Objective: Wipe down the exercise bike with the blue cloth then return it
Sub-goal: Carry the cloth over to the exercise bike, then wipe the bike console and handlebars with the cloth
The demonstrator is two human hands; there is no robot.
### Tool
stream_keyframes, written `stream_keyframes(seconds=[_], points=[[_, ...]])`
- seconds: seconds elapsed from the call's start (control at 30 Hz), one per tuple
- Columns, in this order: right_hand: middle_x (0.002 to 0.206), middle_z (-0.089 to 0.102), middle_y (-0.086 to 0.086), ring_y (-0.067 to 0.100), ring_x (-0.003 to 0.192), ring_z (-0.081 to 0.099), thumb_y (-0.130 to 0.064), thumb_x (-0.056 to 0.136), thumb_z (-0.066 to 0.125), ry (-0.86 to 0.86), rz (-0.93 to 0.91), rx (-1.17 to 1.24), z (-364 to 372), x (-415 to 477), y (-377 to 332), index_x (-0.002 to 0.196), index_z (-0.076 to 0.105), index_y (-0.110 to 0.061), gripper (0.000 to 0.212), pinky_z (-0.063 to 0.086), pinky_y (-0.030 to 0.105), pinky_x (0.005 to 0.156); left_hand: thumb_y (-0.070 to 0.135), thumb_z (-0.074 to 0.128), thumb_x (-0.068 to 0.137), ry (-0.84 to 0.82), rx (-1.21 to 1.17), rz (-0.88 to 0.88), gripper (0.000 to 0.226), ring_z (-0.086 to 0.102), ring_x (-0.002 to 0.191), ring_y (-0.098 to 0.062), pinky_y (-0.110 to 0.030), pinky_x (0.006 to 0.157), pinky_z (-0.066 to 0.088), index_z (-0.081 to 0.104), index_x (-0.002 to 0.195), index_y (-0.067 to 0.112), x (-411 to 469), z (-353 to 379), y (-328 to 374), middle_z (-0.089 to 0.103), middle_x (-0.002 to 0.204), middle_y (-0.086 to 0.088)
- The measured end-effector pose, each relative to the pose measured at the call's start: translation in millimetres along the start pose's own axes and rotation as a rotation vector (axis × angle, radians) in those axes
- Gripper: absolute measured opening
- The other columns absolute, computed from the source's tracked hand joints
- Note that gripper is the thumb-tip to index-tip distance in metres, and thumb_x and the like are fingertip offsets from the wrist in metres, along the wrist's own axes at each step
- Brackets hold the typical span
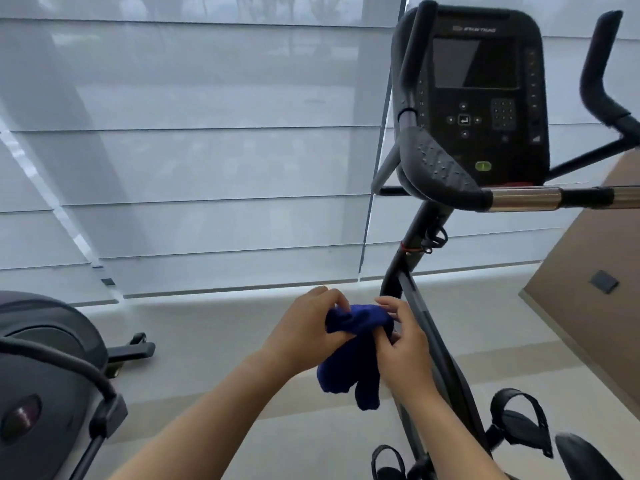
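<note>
A black exercise bike (412, 265) fills the right side, with its console (481, 95) high up, padded handlebars (440, 168) below it, and strapped pedals (519, 420) at the bottom right. Both of my hands hold a bunched dark blue cloth (356, 344) in mid-air, just left of the bike's slanted frame post. My left hand (304, 330) grips the cloth's upper left part. My right hand (403, 341) pinches its right side, close to the post. The cloth's lower ends hang loose below my hands.
Another grey exercise machine (45, 368) with a black cable stands at the lower left, its foot bar (131, 349) on the pale floor. Window blinds (194, 150) cover the wall ahead. A brown wall panel (595, 289) rises at the right.
</note>
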State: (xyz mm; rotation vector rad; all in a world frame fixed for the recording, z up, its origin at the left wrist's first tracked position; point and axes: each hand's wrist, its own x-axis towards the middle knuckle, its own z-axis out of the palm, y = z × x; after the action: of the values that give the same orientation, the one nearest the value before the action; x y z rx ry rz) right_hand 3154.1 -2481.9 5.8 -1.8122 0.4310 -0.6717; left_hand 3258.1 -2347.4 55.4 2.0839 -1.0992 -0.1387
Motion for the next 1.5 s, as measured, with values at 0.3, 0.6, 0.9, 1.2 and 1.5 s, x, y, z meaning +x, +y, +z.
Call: stream_keyframes(seconds=[0.3,0.6,0.9,1.2,1.5], points=[[0.101,0.064,-0.016,0.008,0.095,0.061,-0.015,0.092,0.054,0.05,-0.042,-0.014,57,135,29,0.102,0.058,-0.038,0.026,0.051,0.026,0.078,0.035,0.062,0.078,0.092,0.078,0.033,0.02,0.051,0.073,-0.01,-0.025,0.065,0.043,0.043,0.077,0.036,133,-24,-76,0.051,0.086,0.014],[0.107,0.056,-0.028,-0.004,0.103,0.051,-0.024,0.084,0.066,0.105,0.05,0.016,85,263,52,0.11,0.054,-0.042,0.034,0.046,0.022,0.084,0.044,0.057,0.08,0.084,0.107,0.067,0.019,0.049,0.075,-0.004,-0.024,0.063,0.045,0.039,0.082,0.042,279,-49,-117,0.054,0.084,0.014],[0.1,0.062,-0.024,0.001,0.097,0.06,-0.016,0.079,0.072,0.181,0.076,0.094,102,337,63,0.103,0.056,-0.047,0.043,0.053,0.018,0.073,0.047,0.061,0.074,0.058,0.01,0.127,0.022,0.049,0.076,0.003,-0.016,0.057,0.033,0.042,0.079,0.039,367,-45,-147,0.051,0.08,0.016],[0.089,0.064,-0.019,0.001,0.082,0.061,-0.012,0.089,0.059,0.473,0.072,-0.099,123,399,74,0.095,0.058,-0.044,0.032,0.048,0.013,0.067,0.046,0.067,0.067,-0.135,-0.104,0.308,0.031,0.049,0.074,-0.002,-0.018,0.057,0.036,0.037,0.074,0.042,461,-43,-172,0.049,0.081,0.016],[0.103,0.061,-0.016,0.001,0.097,0.058,-0.004,0.092,0.053,0.79,-0.011,-0.235,160,460,55,0.106,0.056,-0.048,0.047,0.044,0.01,0.081,0.048,0.072,0.061,-0.483,-0.197,0.615,0.057,0.051,0.098,-0.004,-0.019,0.079,0.048,0.044,0.111,0.042,543,-74,-203,0.044,0.108,0.017]])
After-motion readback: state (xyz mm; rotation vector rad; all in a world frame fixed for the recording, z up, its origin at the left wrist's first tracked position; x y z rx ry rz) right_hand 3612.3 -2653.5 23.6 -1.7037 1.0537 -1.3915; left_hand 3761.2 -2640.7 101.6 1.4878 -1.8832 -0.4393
